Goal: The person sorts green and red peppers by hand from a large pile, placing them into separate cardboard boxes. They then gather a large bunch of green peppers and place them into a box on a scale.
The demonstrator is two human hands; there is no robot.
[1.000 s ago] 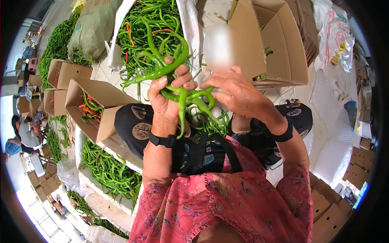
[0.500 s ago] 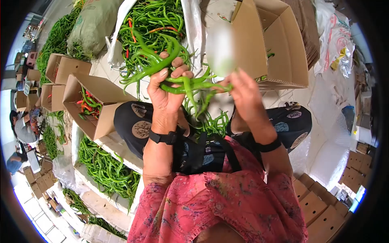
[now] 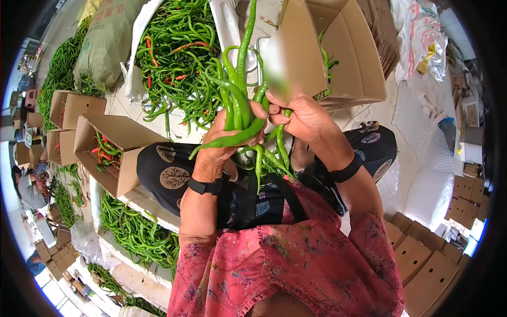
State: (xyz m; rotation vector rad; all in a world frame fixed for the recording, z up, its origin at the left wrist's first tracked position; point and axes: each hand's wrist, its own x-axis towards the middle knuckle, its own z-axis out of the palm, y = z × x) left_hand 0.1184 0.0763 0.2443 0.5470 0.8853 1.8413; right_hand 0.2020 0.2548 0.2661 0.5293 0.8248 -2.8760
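Note:
A bunch of long green chili peppers (image 3: pixel 240 108) is gripped in my left hand (image 3: pixel 215 147), some pointing up and others hanging below. Close beside it, my right hand (image 3: pixel 309 119) has its fingers pinched on a green chili pepper (image 3: pixel 287 117) at the bunch's right side. Just past both hands lies a heap of green chili peppers (image 3: pixel 177 47) with a few red ones, inside an open white sack (image 3: pixel 226 21). More green peppers hang or lie below my hands, between my knees. A blurred patch hides what is just above my right fingers.
An open cardboard box (image 3: pixel 364 58) with some green peppers stands at the upper right. At the left, a smaller box (image 3: pixel 116 134) holds red and green peppers. Another green pepper heap (image 3: pixel 140 227) lies by my left side. A full sack (image 3: pixel 108 45) stands farther back.
My left hand has turned and moved slightly right and down, so its peppers now point more upward. My right hand has come in closer to the bunch. The view has shifted slightly.

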